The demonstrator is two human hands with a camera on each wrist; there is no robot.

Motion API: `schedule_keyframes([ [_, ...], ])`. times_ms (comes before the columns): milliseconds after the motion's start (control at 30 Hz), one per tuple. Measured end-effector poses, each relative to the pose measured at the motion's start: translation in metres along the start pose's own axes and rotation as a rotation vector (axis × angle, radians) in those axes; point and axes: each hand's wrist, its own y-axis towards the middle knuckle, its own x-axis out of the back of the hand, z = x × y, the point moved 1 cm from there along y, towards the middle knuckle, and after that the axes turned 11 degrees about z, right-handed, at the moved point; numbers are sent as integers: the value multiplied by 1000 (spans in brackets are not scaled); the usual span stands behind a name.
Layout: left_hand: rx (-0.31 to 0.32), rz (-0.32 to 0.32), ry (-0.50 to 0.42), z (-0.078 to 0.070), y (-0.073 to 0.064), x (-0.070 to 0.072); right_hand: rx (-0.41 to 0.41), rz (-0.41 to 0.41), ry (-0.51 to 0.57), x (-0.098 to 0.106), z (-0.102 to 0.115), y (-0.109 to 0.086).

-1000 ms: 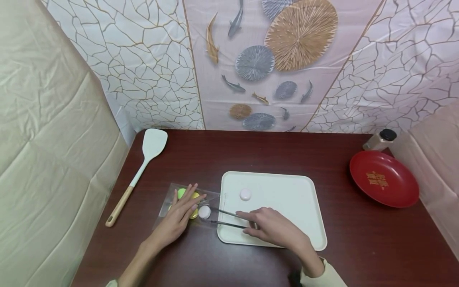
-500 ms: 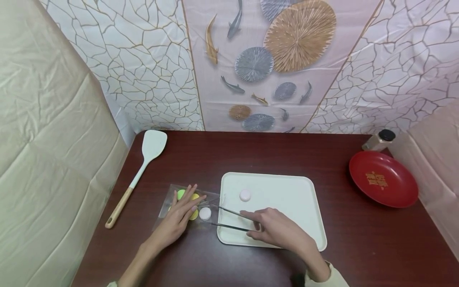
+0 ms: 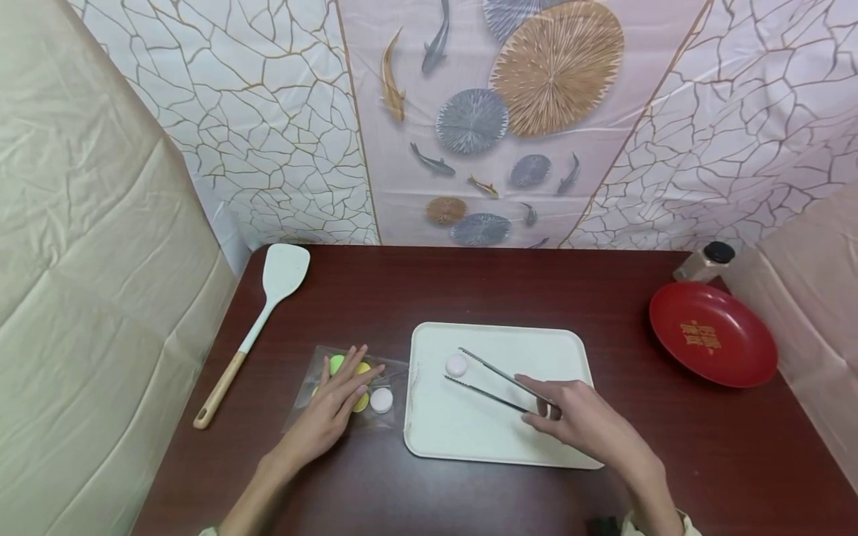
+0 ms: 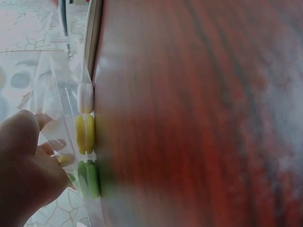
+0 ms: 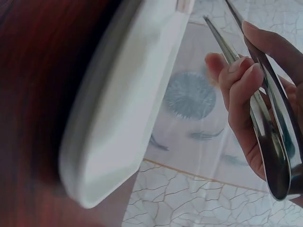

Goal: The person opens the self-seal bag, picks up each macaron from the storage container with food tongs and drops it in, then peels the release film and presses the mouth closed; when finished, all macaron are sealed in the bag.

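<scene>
My right hand (image 3: 583, 417) holds metal tongs (image 3: 492, 396) over the white tray (image 3: 496, 441). Their two arms stand apart, the tips on either side of a pale macaron (image 3: 456, 365) on the tray. In the right wrist view, fingers and thumb grip the shiny tongs (image 5: 278, 184) near the bend. With fingers spread, my left hand (image 3: 333, 406) rests on a clear plastic bag (image 3: 397, 372). Inside the bag are a white macaron (image 3: 382, 400), a green macaron (image 3: 337, 363) and yellow ones, partly covered by the hand. The left wrist view shows the yellow macaron (image 4: 85, 134) edge-on.
A white spatula (image 3: 284, 272) with a wooden handle lies at the left. On the right sit a red plate (image 3: 733, 335) with gold characters and a black-lidded jar (image 3: 700, 266). Fabric hangings (image 3: 295, 149) enclose the dark wooden table (image 3: 375, 298) at the back and sides.
The tongs have moved right and away from the bag's edge, and their tips now flank the pale macaron on the tray. The left hand and the bag stay in place.
</scene>
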Motion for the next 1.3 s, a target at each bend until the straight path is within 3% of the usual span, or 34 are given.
schedule_keyframes([
  [233, 7, 4, 5, -4, 0, 1, -26, 31, 75, -6, -10, 2],
  [533, 39, 21, -22, -11, 1, 4, -23, 38, 73, -10, -13, 4],
  [833, 22, 22, 32, 13, -2, -5, -22, 129, 144, -5, -13, -2],
  [900, 12, 15, 38, 11, -2, -4, -20, 153, 172, -3, -11, -4],
  [967, 8, 13, 40, 10, -2, -4, -1, 169, 186, -1, -8, -5],
  [1100, 57, 45, 35, 7, -1, -2, 66, 189, 189, 1, 3, -4],
  [1167, 80, 55, 33, -2, 2, 2, 112, 191, 172, 0, 9, -2],
  [1300, 31, 27, 48, -4, 2, 2, 200, 171, 118, -8, 22, 9],
])
